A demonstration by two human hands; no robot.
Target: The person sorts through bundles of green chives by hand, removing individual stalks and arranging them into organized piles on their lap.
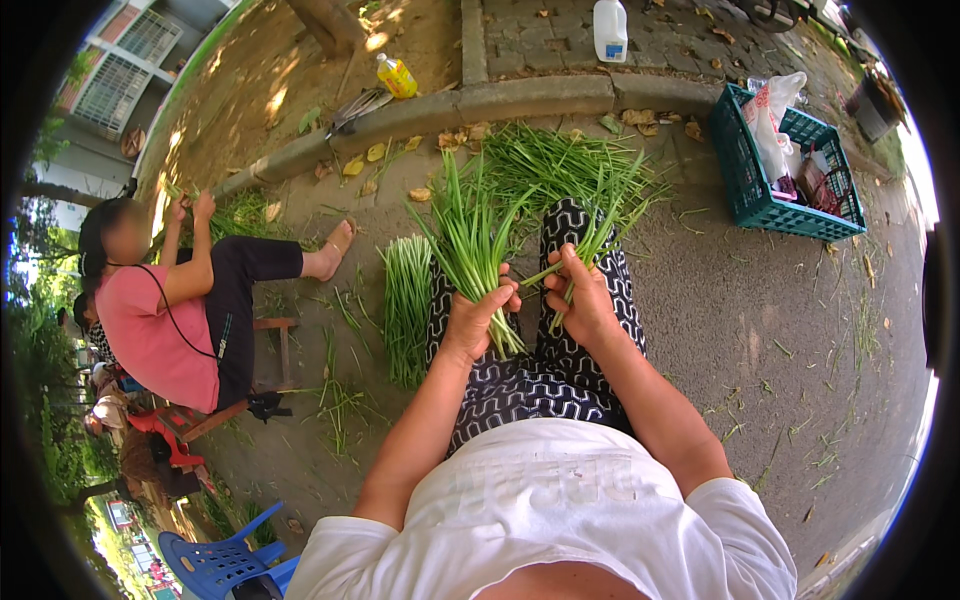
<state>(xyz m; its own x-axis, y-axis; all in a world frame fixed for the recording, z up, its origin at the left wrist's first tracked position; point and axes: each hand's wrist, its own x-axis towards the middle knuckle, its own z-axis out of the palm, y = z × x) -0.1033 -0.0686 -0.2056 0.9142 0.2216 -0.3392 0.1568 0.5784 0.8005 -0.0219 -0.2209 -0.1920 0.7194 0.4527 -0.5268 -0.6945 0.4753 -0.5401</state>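
Observation:
My left hand (480, 319) grips a thick bunch of green garlic chives (469, 240), pale stem ends down and leaf tips fanned away from me. In my right hand (579, 294) is a thinner, looser bundle of chives (600, 236), pinched between thumb and fingers over my right knee. The two hands are apart, above my lap in patterned trousers (517, 390). Beyond my knees a loose heap of chives (562, 161) lies on the pavement. Beside my left leg rests a neat pile of aligned chives (407, 307).
A teal plastic crate (795, 214) with bags stands at the right. Along the kerb (536, 96) are a yellow-labelled bottle (396, 76) and a white jug (610, 31). At left, a person in pink (161, 330) sits on a wooden stool (202, 420), handling stalks. A blue plastic chair (210, 559) stands lower left.

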